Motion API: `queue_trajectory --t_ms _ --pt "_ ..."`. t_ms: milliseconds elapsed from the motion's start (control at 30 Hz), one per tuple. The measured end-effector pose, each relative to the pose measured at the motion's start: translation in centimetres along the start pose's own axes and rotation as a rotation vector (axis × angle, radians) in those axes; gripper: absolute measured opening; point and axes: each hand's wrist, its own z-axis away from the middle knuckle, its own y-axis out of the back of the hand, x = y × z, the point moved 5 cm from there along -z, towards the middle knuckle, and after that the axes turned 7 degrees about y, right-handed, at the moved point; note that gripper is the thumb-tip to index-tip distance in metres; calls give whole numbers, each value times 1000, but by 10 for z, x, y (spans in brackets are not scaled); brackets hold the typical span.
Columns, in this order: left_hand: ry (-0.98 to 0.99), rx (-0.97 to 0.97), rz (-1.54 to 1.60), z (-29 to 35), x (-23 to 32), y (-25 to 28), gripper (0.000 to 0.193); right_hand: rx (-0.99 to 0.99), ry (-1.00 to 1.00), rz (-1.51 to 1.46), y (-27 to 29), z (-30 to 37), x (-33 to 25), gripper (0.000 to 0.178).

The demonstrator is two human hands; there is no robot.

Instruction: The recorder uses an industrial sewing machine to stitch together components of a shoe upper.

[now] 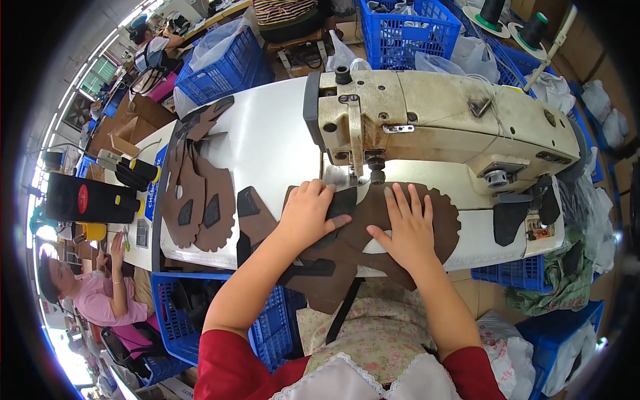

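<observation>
On the white bed of a sewing machine (440,113), my two hands press down on a brown, flat cut piece (443,217) with a scalloped right edge. My right hand (408,230) lies flat with spread fingers, just below the needle area (375,175). To its left, my left hand (310,212) rests with fingers stretched and thumb apart, beside a black patch (343,202). More brown material with black strips (327,287) hangs over the table's front edge toward my lap. Whether it is all one piece I cannot tell.
A pile of similar brown pieces (217,187) lies on the left of the table. Black pieces (510,220) lie at the right. Blue crates (190,320) stand around. Thread cones (533,30) rise behind the machine. A person in pink (107,293) sits at the left.
</observation>
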Motion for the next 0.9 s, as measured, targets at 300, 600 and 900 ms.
queue_trajectory --t_ms 300,600,900 --pt "348 -163 36 -33 -27 -14 37 10 15 7 0 0 -1 80" --pt "547 -197 84 -34 -78 32 27 -32 1 -19 -2 -5 -3 80" --pt "5 -127 89 -25 -11 -1 24 4 44 -12 -4 -12 -7 81"
